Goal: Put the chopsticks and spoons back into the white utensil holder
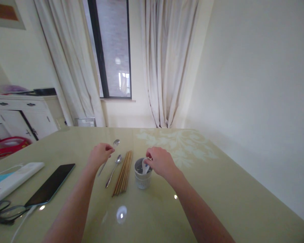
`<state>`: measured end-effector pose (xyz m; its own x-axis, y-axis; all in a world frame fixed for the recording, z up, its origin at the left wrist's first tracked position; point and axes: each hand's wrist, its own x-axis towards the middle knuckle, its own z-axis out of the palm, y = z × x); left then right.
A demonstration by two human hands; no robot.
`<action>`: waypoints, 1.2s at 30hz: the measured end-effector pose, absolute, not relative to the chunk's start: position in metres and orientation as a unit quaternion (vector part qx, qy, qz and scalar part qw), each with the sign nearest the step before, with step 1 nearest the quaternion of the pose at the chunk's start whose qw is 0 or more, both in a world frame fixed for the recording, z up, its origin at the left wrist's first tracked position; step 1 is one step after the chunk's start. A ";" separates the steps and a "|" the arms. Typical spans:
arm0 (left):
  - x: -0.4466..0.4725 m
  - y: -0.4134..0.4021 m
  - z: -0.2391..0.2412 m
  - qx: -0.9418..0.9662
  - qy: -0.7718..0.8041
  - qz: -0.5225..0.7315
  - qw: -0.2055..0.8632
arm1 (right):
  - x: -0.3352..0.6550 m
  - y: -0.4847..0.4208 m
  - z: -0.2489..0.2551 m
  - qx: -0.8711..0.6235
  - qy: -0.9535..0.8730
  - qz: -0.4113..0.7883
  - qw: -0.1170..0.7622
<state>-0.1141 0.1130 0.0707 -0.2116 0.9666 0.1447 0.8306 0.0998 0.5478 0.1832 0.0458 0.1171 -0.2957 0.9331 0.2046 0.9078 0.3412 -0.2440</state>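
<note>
My right hand pinches a white ceramic soup spoon, which is upright inside a grey-white speckled cup. My left hand has its thumb and fingers closed around the neck of a long metal spoon; the spoon's handle slants down beneath the hand toward the table. Just right of it lies a second metal spoon with a patterned handle. Between that spoon and the cup is a bundle of several wooden chopsticks, side by side.
On the left of the glossy pale-green table lie a dark phone with a white cable, a white power strip or box and a coil of black cable. A wall runs along the right.
</note>
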 end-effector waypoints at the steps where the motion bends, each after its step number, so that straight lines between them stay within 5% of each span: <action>1: -0.120 0.115 0.061 0.609 0.752 0.232 0.101 | 0.181 0.046 0.114 -0.573 -0.807 0.030 0.141; 11: -0.121 0.124 0.019 0.600 0.785 0.107 0.108 | 0.178 0.043 0.116 -0.559 -0.816 0.002 0.148; 18: -0.117 0.123 0.025 0.603 0.782 0.118 0.107 | 0.193 0.026 0.153 -0.548 -0.778 0.026 0.307; 22: -0.090 0.108 0.077 0.657 0.691 0.270 0.130 | 0.195 0.018 0.161 -0.498 -0.753 0.030 0.428; 26: -0.038 0.068 0.134 0.721 0.445 0.437 0.301 | 0.190 0.018 0.156 -0.453 -0.732 0.041 0.507; 36: -0.029 0.066 0.132 0.748 0.487 0.369 0.259 | 0.188 0.026 0.148 -0.494 -0.752 0.080 0.428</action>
<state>-0.0287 0.0663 0.1318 0.2538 0.9194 0.3004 0.5373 -0.3923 0.7466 0.1882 0.0263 0.1482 -0.1452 0.8120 0.5653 0.6743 0.4993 -0.5440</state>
